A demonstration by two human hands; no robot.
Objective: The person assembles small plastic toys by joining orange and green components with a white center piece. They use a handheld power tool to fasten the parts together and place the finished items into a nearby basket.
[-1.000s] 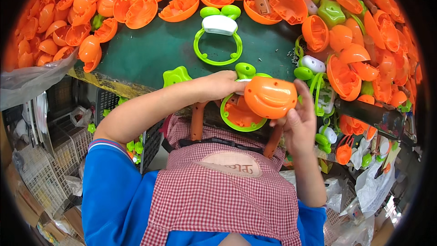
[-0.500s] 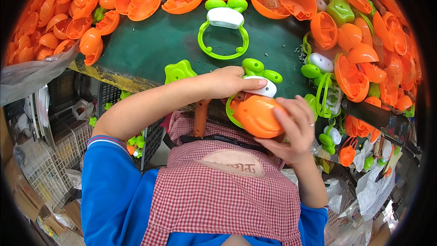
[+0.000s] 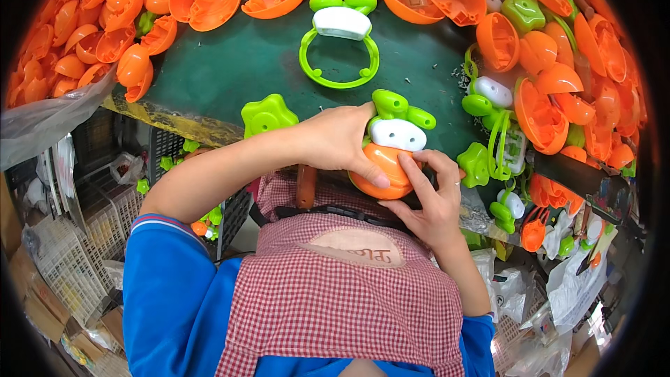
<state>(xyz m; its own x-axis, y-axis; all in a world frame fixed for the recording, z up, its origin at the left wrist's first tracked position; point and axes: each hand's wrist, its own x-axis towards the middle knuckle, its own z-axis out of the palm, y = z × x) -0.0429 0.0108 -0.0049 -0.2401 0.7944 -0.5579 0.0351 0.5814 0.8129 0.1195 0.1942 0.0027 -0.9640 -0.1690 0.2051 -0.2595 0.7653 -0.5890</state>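
Between my two hands, at the table's near edge, is a toy with a rounded orange shell (image 3: pixel 386 163), a white eye piece (image 3: pixel 397 135) and green knobs (image 3: pixel 403 107) on top. My left hand (image 3: pixel 342 141) grips it from the left, thumb pressed on the orange shell and other fingers hidden behind. My right hand (image 3: pixel 431 199) holds the shell's right and lower side between thumb and fingers. The shell sits against the white piece. Farther off lies a green ring frame (image 3: pixel 340 85) with its own white piece and green knobs. A green star piece (image 3: pixel 269 116) rests beside my left forearm.
Orange half shells (image 3: pixel 219 4) are heaped along the far edge and both sides of the green table (image 3: pixel 230 63). Another green star piece (image 3: pixel 474 165) and green-and-white parts (image 3: pixel 493 92) lie at the right. Light plastic crates (image 3: pixel 77 258) stand at the lower left.
The orange shell has swung up against the white piece and green frame. My left thumb has moved from the white piece down onto the shell; my right hand has shifted left.
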